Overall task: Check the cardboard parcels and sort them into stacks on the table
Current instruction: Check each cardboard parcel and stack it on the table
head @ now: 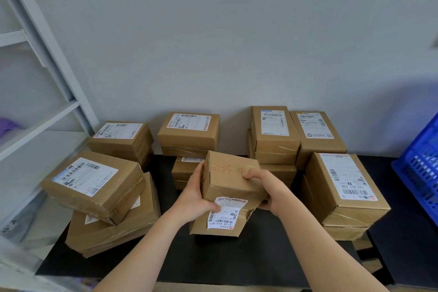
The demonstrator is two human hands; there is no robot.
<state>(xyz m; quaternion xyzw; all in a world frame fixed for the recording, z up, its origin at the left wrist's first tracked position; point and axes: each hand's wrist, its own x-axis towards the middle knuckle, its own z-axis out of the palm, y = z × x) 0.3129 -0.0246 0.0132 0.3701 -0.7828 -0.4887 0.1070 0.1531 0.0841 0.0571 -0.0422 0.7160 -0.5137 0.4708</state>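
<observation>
Both hands are on the parcel now: the left hand wraps its left edge with the thumb pressed on the crumpled label, and the right hand grips the right corner, thumb on top beside the orange scrawl. The parcel is tilted over the table; I cannot tell if its bottom edge touches. Left of the parcel is a skewed stack, its top box jutting past the lower one. Right of it stands a squarer stack. Behind it, just beside — the back stacks. Nearer than the parcel is a band of bare black tabletop.
</observation>
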